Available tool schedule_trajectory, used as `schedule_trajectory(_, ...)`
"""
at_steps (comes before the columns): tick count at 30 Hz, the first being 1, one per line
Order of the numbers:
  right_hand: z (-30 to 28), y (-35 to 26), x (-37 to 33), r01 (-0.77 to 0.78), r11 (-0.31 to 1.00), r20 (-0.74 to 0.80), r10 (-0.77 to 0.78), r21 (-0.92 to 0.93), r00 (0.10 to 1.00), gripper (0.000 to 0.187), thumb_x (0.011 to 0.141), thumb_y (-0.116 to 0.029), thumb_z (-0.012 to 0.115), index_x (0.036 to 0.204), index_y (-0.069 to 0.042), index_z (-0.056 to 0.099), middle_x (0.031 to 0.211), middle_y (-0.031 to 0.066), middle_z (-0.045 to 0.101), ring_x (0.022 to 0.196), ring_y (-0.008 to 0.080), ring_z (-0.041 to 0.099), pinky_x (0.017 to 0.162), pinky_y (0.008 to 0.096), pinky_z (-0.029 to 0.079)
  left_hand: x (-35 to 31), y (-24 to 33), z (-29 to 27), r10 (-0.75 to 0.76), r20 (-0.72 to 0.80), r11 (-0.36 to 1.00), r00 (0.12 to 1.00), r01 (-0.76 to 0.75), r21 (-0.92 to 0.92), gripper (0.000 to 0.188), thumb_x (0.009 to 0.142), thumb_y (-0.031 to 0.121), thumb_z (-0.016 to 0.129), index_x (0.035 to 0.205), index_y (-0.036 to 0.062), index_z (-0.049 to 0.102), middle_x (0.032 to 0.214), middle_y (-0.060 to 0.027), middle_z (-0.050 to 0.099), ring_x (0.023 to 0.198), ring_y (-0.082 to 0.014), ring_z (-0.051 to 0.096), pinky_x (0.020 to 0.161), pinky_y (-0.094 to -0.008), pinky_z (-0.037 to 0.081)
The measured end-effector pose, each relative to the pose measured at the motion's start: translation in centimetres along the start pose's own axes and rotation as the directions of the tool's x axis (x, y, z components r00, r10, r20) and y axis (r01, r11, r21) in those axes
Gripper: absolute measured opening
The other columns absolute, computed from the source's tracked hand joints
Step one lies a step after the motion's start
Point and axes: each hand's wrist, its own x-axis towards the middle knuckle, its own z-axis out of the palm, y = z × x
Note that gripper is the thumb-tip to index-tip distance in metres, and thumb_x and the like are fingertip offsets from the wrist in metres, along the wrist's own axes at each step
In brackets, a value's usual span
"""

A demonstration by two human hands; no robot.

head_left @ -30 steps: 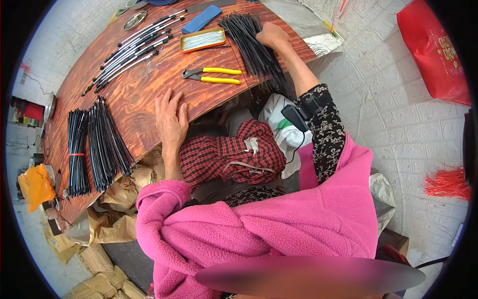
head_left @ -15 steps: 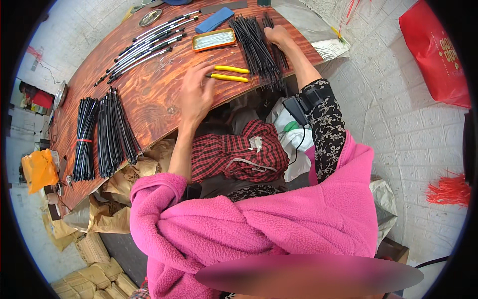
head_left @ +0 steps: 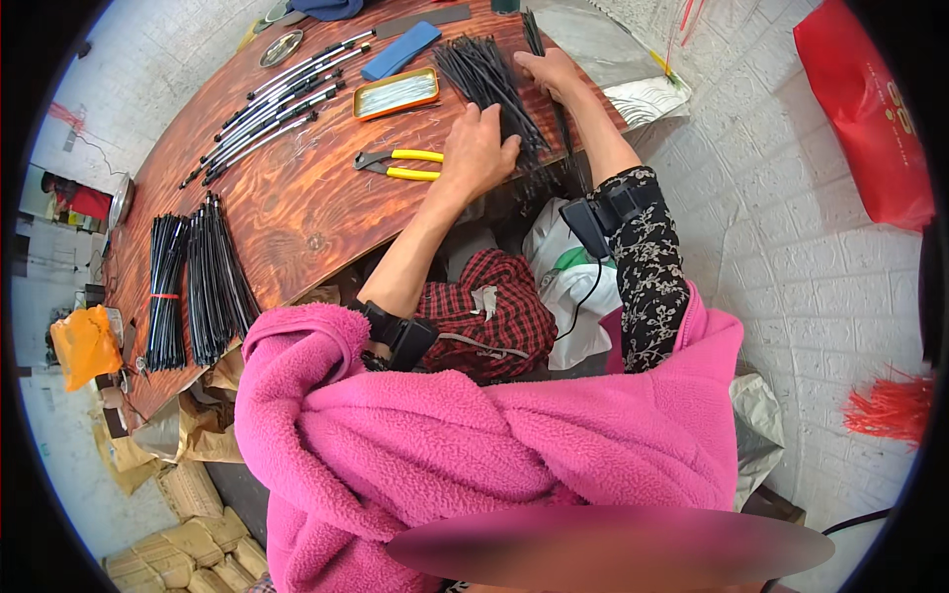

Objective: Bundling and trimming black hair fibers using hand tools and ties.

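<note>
A loose pile of thin black rods (head_left: 473, 67) lies at the right side of the table. On its near part rests my left hand (head_left: 477, 153), thumb apart from the fingers; it does not appear to grip any rod. My right hand (head_left: 550, 77), farther right, is closed round a small bunch of black rods (head_left: 563, 128) that stands apart from the pile. To the left of my left hand lie pliers with yellow handles (head_left: 415, 156). A shallow tin (head_left: 395, 94) of thin white pieces sits beyond them, next to a blue case (head_left: 400, 51).
Several black-and-silver rods (head_left: 267, 119) lie at the far left of the wooden table (head_left: 326, 208). Two bundles of black rods (head_left: 166, 296) are near its left edge. A checked red cloth (head_left: 489, 316) is below the front edge. A red bag (head_left: 865, 109) hangs at right.
My left hand has moved right, from beside the pliers onto the pile, so the pliers' jaws show. My right hand still grips the small bunch, which now stands farther from the pile.
</note>
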Motion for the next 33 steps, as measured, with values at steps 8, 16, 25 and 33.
schedule_trajectory(8, -1.4, 0.5, 1.3, 0.213, 0.977, 0.000, -0.213, -0.025, 0.977, 0.056, 0.079, -0.047, 0.071, 0.092, 0.007, 0.071, 0.081, 0.0175, 0.070, 0.074, 0.0254, 0.068, 0.068, 0.0372, 0.052, 1.2, 1.4, 2.4, 0.076, 0.013, 0.995, 0.997, -0.075, -0.061, 0.059, 0.084, 0.029, 0.066, 0.131, -0.0045, 0.052, 0.127, -0.0353, 0.052, 0.114, -0.0472, 0.053, 0.100, -0.0500, 0.042)
schedule_trajectory(16, -1.4, -1.6, -0.4, 0.387, 0.851, 0.199, -0.335, -0.355, 0.921, 0.066, 0.077, -0.057, 0.069, 0.090, 0.008, 0.070, 0.083, 0.0214, 0.070, 0.077, 0.0300, 0.069, 0.070, 0.0385, 0.052, 0.6, 1.0, 2.1, 0.112, -0.022, 0.993, 0.993, -0.113, -0.034, 0.059, 0.085, 0.028, 0.066, 0.132, -0.0050, 0.051, 0.126, -0.0358, 0.052, 0.112, -0.0480, 0.054, 0.098, -0.0501, 0.043)
schedule_trajectory(25, -1.4, 0.1, 1.1, 0.173, 0.817, -0.064, -0.248, -0.550, 0.967, 0.053, 0.076, -0.044, 0.073, 0.078, 0.008, 0.069, 0.066, 0.0188, 0.067, 0.064, 0.0275, 0.067, 0.064, 0.0399, 0.051, 1.4, 1.1, 0.6, 0.008, 0.062, 0.989, 0.998, 0.001, -0.145, 0.076, 0.080, 0.029, 0.071, 0.136, -0.0116, 0.040, 0.105, -0.0329, 0.063, 0.100, -0.0464, 0.060, 0.089, -0.0488, 0.048)
schedule_trajectory(33, -1.2, 0.1, 2.0, -0.003, 0.984, 0.090, 0.020, -0.176, 0.996, 0.030, 0.081, -0.028, 0.072, 0.079, 0.002, 0.069, 0.069, 0.0101, 0.067, 0.053, 0.0204, 0.062, 0.051, 0.0349, 0.048, 1.0, -0.1, 1.3, 0.064, 0.011, 0.988, 0.998, -0.062, -0.142, 0.079, 0.075, 0.024, 0.074, 0.136, -0.0124, 0.039, 0.104, -0.0325, 0.063, 0.100, -0.0459, 0.060, 0.088, -0.0490, 0.048)
